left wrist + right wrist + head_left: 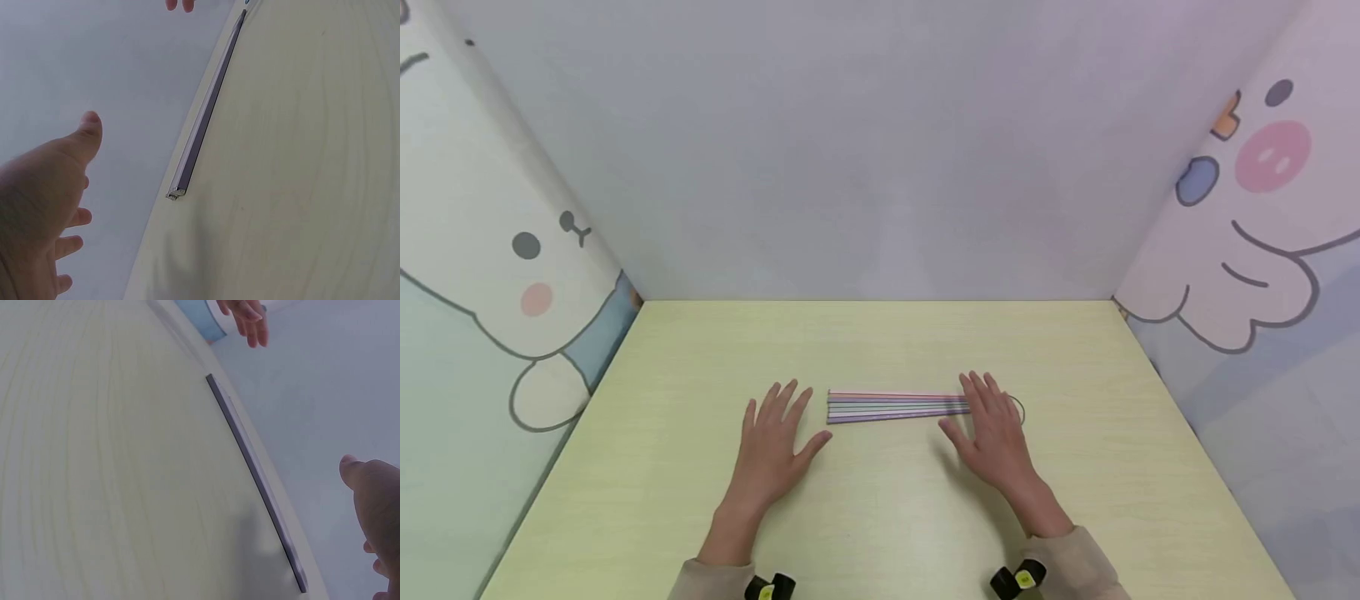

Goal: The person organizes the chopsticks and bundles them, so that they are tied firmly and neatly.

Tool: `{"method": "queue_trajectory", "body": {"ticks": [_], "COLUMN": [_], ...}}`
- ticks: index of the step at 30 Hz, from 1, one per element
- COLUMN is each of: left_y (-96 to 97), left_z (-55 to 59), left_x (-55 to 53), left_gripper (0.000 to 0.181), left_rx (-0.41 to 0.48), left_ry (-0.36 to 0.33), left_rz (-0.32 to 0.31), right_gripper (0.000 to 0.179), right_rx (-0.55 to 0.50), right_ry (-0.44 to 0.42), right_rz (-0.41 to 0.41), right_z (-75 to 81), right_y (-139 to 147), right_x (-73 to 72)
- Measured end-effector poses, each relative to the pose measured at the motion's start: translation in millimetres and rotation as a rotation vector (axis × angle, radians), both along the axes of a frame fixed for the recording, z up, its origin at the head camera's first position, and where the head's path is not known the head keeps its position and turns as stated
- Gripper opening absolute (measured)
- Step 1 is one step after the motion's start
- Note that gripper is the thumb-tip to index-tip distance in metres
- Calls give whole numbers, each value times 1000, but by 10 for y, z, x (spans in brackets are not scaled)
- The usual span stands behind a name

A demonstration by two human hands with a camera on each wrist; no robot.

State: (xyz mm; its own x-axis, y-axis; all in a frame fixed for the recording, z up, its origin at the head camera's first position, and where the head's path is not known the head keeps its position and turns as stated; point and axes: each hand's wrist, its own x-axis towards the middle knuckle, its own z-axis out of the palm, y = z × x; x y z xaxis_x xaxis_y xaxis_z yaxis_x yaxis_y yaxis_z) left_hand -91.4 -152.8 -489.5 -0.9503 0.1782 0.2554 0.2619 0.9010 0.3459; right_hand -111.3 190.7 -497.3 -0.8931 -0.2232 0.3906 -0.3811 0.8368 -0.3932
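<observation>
Nearest, at the bottom edge: two beige sleeves (pixel 713 581), with a small black wrist camera (pixel 1018 577) beside the right cuff and another beside the left, each showing a yellow patch

Beyond the cuffs, left hand (pixel 769 454): fingers straight and spread, thumb held well out to the side, nothing held. In its wrist view it is clear of the tabletop, apart from the bundle's wide end

Right hand (pixel 997 437): fingers extended, lying close together with slight gaps at the tips, thumb standing away, nothing held. From the head it overlaps the bundle's narrow end; its wrist view shows the thumb apart from the bundle. Soft shadow (pixel 973 483) on the table below it

Between the hands, a folded bundle of slim strips (pixel 895 407), lying flat, lengthwise from left to right. Pink, greenish, pale and violet edges; wide end near the left thumb, taper running under the right hand's outline. A thin dark loop (pixel 1022 408) shows past that hand at the narrow end

Under all this, a pale yellow table (pixel 880 525) with faint wood grain, visible beyond the bundle too

Cartoon animals on the left wall (pixel 460 467) and right wall (pixel 1315 417), the right one with a pink oval

Farthest, a plain grey-lilac back wall (pixel 887 150) along the table's far edge
</observation>
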Motion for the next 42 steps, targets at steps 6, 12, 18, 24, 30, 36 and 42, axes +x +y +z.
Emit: {"method": "queue_trajectory", "body": {"ticks": [6, 12, 18, 24, 30, 36, 42], "left_y": [20, 33, 42, 44, 50, 89, 138], "left_z": [1, 9, -3, -12, -13, -37, -86], "left_x": [-4, -17, -35, -50, -72, -119, -160], "left_gripper": [73, 73, 73, 73, 72, 72, 73], "left_rx": [3, -1, 1, 2, 10, -5, -27], "left_ry": [-1, -4, -13, -10, -15, -50, -71], "left_rz": [-7, -13, -23, -23, -25, -33, -53], "right_gripper": [77, 77, 76, 76, 76, 75, 71], "right_rx": [8, -4, -1, -4, 16, 15, 31], "right_ry": [-7, -12, -20, -8, -28, -57, -64], "right_rz": [-2, 6, 14, 24, 26, 41, 64], "right_z": [5, 2, -13, -21, -13, 1, -47], "right_y": [9, 21, 25, 2, -43, -111, -205], "right_x": [3, -2, -13, -33, -63, -111, -170]}}
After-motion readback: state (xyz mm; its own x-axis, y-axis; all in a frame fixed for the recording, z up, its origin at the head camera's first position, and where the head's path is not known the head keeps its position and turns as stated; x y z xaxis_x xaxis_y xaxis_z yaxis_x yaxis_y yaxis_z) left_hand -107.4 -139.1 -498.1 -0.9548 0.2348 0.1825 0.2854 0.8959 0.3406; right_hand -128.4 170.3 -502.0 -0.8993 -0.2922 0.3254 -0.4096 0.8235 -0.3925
